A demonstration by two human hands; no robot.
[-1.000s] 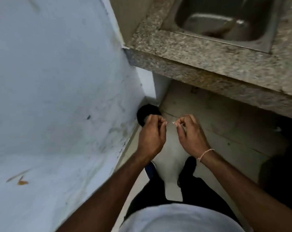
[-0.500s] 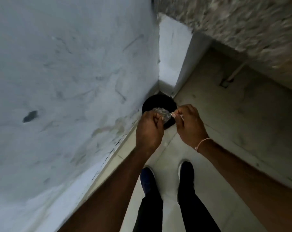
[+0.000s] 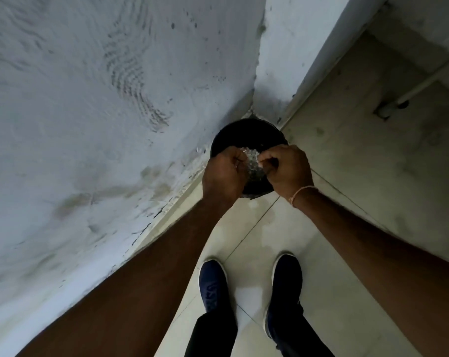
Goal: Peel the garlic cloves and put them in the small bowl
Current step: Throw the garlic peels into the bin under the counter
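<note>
The pale plastered wall (image 3: 94, 130) fills my whole left side, scuffed and stained, and runs down to meet the tiled floor (image 3: 256, 243) along a cracked, chipped edge. It turns a corner just behind the black round bin (image 3: 246, 132), which stands on the floor tight into that corner. To the right the floor goes darker and greyer, with a thin white pipe (image 3: 429, 81) crossing near the top right; that side has the most open room. My two dark blue shoes (image 3: 213, 287) stand on the light tiles below, apart from each other and short of the bin.

Over the bin's near rim I hold both hands close together. My left hand (image 3: 224, 176) has its fingers curled in, and my right hand (image 3: 287, 168), with a thin pinkish thread at the wrist, has its fingers curled too. Between them they pinch a small crumpled mass of whitish, papery, half-translucent garlic skin (image 3: 253, 161), directly above the bin's dark opening. Whether a clove sits inside that skin I cannot tell. One small pale fleck lies on the wall's foot just left of the bin. The left shoe carries faint lettering, too blurred to read.
</note>
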